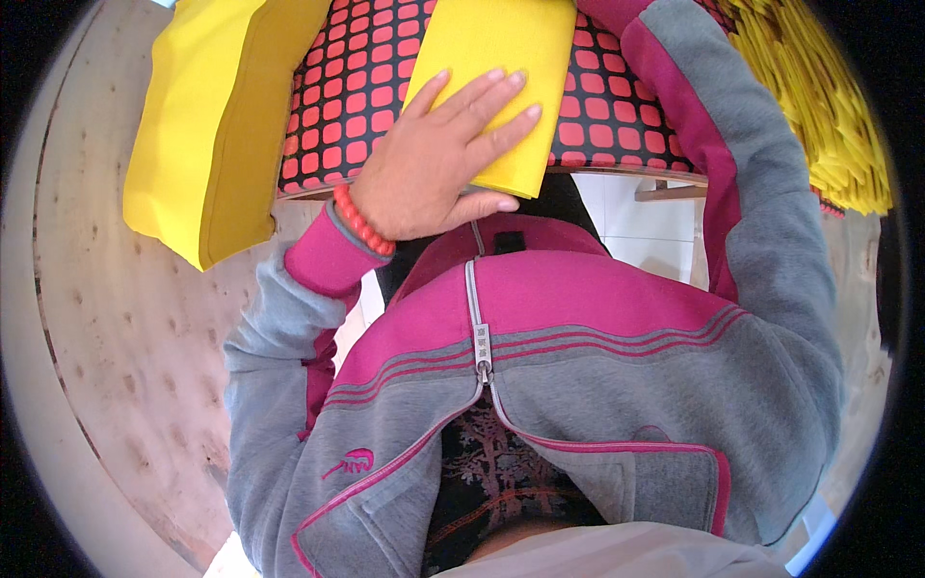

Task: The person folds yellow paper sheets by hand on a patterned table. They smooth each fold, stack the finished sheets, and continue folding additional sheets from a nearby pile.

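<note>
My left hand, with a red bead bracelet at the wrist, lies on a folded yellow cloth-like piece. Its fingers are spread flat over the upper face, and the thumb rests by the near edge. The yellow piece sits at the table's near edge and runs out of view at the top. My right arm reaches forward along the right side; its cuff meets the top edge of the picture, and the right hand itself is out of sight.
A red-and-black checked cover spreads over the table. At the left, a larger yellow piece hangs over the near edge. A thick pile of folded yellow pieces stands at the right. Pale tiled floor shows beneath the table.
</note>
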Demonstrator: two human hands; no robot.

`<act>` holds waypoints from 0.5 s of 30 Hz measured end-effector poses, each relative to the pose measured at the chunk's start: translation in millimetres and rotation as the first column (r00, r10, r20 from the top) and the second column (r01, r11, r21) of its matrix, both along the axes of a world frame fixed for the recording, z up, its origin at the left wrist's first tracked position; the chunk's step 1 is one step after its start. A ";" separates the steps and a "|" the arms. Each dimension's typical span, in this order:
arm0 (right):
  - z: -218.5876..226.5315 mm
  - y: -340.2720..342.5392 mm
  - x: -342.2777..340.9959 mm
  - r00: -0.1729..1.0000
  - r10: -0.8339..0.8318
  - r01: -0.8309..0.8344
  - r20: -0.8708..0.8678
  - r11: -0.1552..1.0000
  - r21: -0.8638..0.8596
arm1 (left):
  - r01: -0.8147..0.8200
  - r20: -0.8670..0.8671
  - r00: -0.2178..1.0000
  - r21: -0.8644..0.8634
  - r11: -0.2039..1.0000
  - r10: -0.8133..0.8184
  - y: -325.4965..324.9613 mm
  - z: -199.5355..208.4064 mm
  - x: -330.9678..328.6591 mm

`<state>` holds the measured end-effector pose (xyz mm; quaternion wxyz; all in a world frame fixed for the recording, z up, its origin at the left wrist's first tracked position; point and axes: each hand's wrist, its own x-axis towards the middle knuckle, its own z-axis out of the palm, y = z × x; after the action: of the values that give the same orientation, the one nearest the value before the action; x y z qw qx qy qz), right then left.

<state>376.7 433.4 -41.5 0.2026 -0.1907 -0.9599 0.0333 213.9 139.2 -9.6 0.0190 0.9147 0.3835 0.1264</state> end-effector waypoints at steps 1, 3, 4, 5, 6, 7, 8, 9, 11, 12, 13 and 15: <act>1.1 0.0 -0.7 1.000 0.007 -0.007 -0.006 1.000 0.001 | 0.003 -0.002 1.000 -0.001 1.000 -0.003 -6.8 -1.0 -3.1; 1.4 0.1 -0.9 1.000 0.006 -0.006 -0.016 1.000 0.018 | 0.022 -0.038 0.999 0.026 0.999 -0.021 -21.3 -4.8 -8.5; 0.7 0.2 -1.3 1.000 0.004 -0.004 -0.019 1.000 0.027 | 0.037 -0.043 0.998 0.043 0.998 -0.035 -29.2 -7.0 -11.6; -0.2 1.1 -0.9 1.000 0.005 -0.005 -0.015 1.000 0.011 | 0.054 -0.047 0.998 0.060 0.997 -0.051 -37.5 -9.7 -13.6; -1.8 1.6 -0.4 1.000 0.004 -0.004 -0.009 1.000 -0.003 | 0.077 -0.028 0.997 0.100 0.992 -0.075 -48.5 -11.7 -15.8; -2.8 2.7 1.4 1.000 0.001 -0.001 -0.004 1.000 -0.018 | 0.104 0.025 0.994 0.125 0.987 -0.108 -59.2 -13.3 -18.3; -4.5 3.6 2.1 0.999 0.002 -0.004 -0.049 1.000 -0.021 | 0.100 0.079 0.991 0.132 0.986 -0.111 -68.8 -15.0 -21.2; -5.7 3.9 2.3 0.995 0.005 -0.008 -0.095 1.000 -0.024 | 0.094 0.121 0.986 0.135 0.986 -0.111 -77.8 -17.1 -24.1; -4.6 4.5 3.3 0.977 0.023 -0.027 -0.213 0.999 -0.017 | -0.138 0.311 0.937 -0.093 0.986 0.161 -97.7 -19.9 -28.5; -2.0 4.3 4.5 0.958 0.036 -0.040 -0.284 0.999 -0.008 | -0.218 0.397 0.874 -0.193 0.957 0.280 -102.4 -22.8 -29.0; 2.4 2.7 4.9 0.935 0.050 -0.053 -0.352 0.999 0.003 | -0.258 0.580 0.664 -0.415 0.873 0.472 -104.0 -26.6 -29.5; 18.5 -4.6 7.0 0.875 -0.033 -0.040 -0.482 0.989 -0.140 | -0.087 0.668 0.060 -0.737 0.670 0.742 -104.3 -31.4 -28.9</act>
<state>383.7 428.8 -23.1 0.4213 -0.1889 -0.8743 0.1502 184.9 34.9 -41.1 0.4537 0.4194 0.5616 0.5504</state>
